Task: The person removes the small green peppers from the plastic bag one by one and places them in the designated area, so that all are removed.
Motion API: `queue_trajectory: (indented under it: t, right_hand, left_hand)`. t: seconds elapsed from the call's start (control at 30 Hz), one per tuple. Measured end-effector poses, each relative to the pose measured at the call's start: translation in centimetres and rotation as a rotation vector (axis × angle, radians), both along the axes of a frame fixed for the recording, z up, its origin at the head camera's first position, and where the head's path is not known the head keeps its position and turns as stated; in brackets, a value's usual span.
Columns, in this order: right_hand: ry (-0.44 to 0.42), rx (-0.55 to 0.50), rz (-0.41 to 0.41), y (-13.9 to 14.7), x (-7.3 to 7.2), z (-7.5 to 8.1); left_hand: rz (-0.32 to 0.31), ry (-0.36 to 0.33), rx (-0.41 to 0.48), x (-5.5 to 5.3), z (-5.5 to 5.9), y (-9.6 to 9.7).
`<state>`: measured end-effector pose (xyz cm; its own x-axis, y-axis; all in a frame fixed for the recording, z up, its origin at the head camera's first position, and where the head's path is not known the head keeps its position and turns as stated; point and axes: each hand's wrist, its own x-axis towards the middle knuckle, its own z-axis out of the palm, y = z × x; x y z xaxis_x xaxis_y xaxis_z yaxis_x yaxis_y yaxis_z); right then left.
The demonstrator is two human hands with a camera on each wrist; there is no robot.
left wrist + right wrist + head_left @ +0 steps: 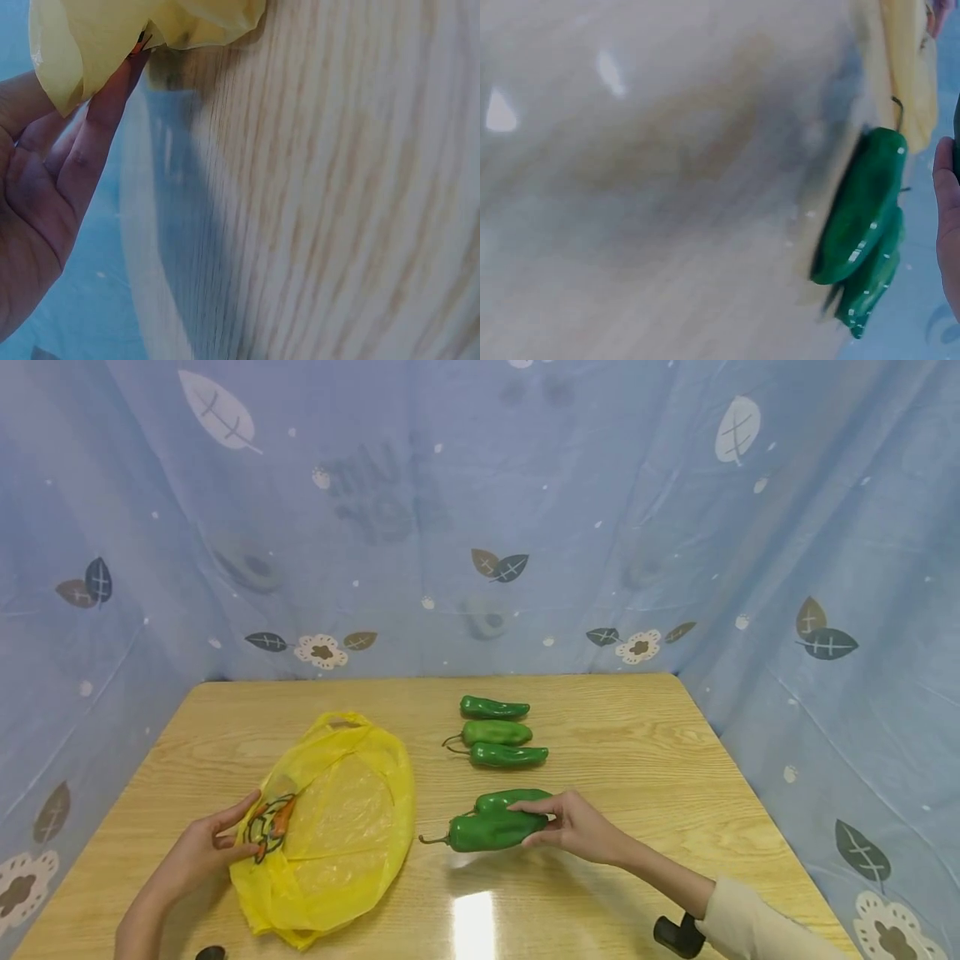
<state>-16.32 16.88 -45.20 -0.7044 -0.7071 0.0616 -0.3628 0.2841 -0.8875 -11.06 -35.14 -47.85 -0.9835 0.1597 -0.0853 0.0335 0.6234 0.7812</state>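
Note:
In the head view my right hand [581, 827] pinches a large green pepper [487, 832] by its blunt end, its curved stem pointing left. A shadow lies on the table below it. Just behind is another green pepper [510, 799], partly hidden by the held one and the fingers. The right wrist view catches only part of the right hand [949, 232] at its edge, beside green peppers [859, 210]. My left hand [197, 852] grips the left side of a yellow plastic bag [397, 827] with a colourful print; the left wrist view shows fingers on the bag [202, 22].
Farther back on the wooden table [622, 735] lie a small green pepper [495, 707], a lighter green pepper [498, 732] and a slim green pepper [510, 756], in a column. A blue patterned curtain [420, 510] surrounds the table at the back and sides.

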Motion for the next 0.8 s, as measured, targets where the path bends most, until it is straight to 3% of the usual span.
queue_trajectory:
  t: [0.47, 0.8]
  right_hand:
    - [-0.032, -0.05, 0.028, 1.2, 2.5, -3.7]
    - [0.045, -0.048, 0.007, 1.3, 2.7, -4.3]
  left_hand:
    - [-0.009, 0.009, 0.023, 0.1, 0.0, -0.1]
    - [0.004, -0.003, 0.051, 0.2, 0.0, -0.1]
